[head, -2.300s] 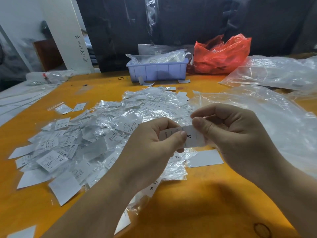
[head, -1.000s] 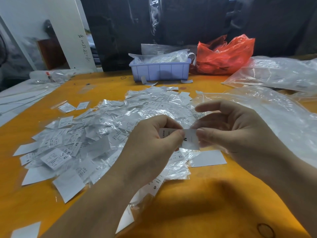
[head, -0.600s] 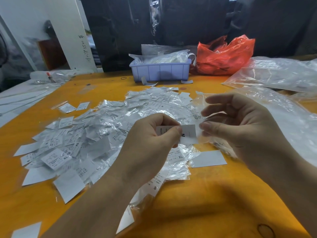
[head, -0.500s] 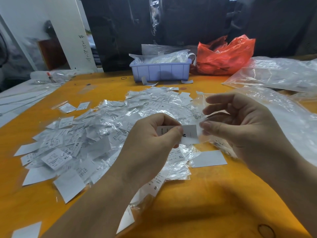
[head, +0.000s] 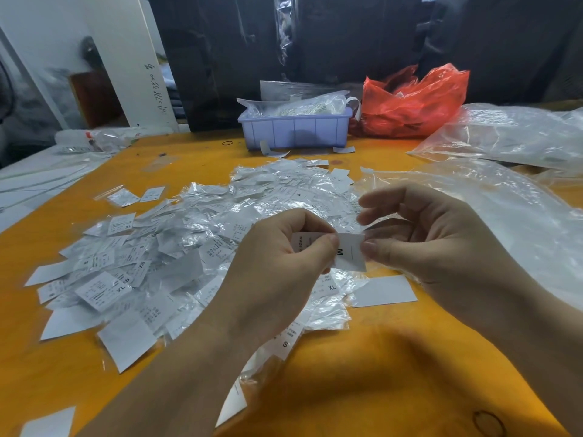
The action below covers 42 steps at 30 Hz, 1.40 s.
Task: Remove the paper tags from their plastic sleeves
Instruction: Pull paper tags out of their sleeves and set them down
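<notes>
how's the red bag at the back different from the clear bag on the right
The red bag is tinted and crumpled into an upright heap beside the purple bin; the clear bag is see-through and lies spread flatter. The red bag sits at the table's far edge; the clear bag lies closer, behind the right hand. Both are thin, wrinkled plastic.

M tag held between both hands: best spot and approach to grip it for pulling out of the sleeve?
Pinch the M tag at its left end, where the left hand already holds it. Come from the left, along its long axis. It is a flat strip, and the right hand pinches the opposite edge, so the pull probably runs lengthwise.
</notes>
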Each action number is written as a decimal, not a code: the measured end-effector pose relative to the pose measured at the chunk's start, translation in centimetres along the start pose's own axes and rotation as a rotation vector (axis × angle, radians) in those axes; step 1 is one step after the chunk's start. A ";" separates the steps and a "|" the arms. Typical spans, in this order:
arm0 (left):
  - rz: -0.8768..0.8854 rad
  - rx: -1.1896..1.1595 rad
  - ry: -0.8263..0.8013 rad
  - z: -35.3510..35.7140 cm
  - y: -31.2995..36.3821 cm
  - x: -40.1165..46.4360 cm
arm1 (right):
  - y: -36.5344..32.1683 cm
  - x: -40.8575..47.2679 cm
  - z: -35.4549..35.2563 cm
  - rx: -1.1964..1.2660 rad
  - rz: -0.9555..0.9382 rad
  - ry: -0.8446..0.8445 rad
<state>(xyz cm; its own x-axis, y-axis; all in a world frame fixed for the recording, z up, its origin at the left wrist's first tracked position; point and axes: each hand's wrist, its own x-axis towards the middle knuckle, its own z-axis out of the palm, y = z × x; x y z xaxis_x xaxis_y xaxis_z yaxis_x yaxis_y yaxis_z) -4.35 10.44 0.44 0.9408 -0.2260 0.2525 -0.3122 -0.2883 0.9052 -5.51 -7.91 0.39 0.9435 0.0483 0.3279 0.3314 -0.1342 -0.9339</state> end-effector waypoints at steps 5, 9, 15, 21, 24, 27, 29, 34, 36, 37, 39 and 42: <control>-0.011 0.057 0.031 -0.1 -0.1 0.0 | -0.2 -0.1 0.0 -0.007 -0.015 0.068; -0.055 -0.007 0.020 -0.3 -0.1 0.1 | -0.7 -0.2 0.1 0.026 -0.034 0.123; -0.109 -0.127 -0.015 -0.5 -0.2 0.3 | -1.0 -0.3 0.2 0.012 -0.044 0.137; -0.088 -0.194 -0.086 -0.4 0.0 0.3 | -1.0 -0.3 0.0 0.008 -0.055 0.138; -0.055 -0.229 -0.111 -0.4 0.3 0.2 | -1.0 -0.3 0.1 0.006 -0.043 0.131; -0.038 -0.207 -0.098 -0.4 0.3 0.2 | -1.1 -0.4 0.1 -0.003 -0.041 0.133; -0.036 -0.197 -0.096 -0.4 0.4 0.1 | -1.2 -0.3 0.1 -0.004 -0.037 0.129; -0.035 -0.202 -0.109 -0.4 0.3 0.2 | -0.9 -0.3 0.1 0.040 -0.004 0.049; -0.035 -0.199 -0.100 -0.5 0.3 0.2 | -0.8 -0.2 0.0 0.065 0.006 0.007; -0.038 -0.201 -0.093 -0.5 0.2 0.3 | -0.8 -0.2 -0.1 0.075 0.009 -0.012; -0.043 -0.209 -0.084 -0.5 0.2 0.3 | -0.8 -0.2 -0.2 0.085 0.013 -0.045; -0.040 -0.201 -0.083 -0.5 0.1 0.3 | -0.9 -0.2 -0.2 0.088 0.014 -0.086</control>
<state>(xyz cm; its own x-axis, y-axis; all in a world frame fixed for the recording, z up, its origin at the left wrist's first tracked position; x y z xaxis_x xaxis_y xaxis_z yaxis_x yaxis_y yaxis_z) -4.03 10.80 0.75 0.9354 -0.2960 0.1934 -0.2344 -0.1094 0.9660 -5.99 -7.96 1.23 0.9432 0.1318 0.3050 0.3134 -0.0478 -0.9484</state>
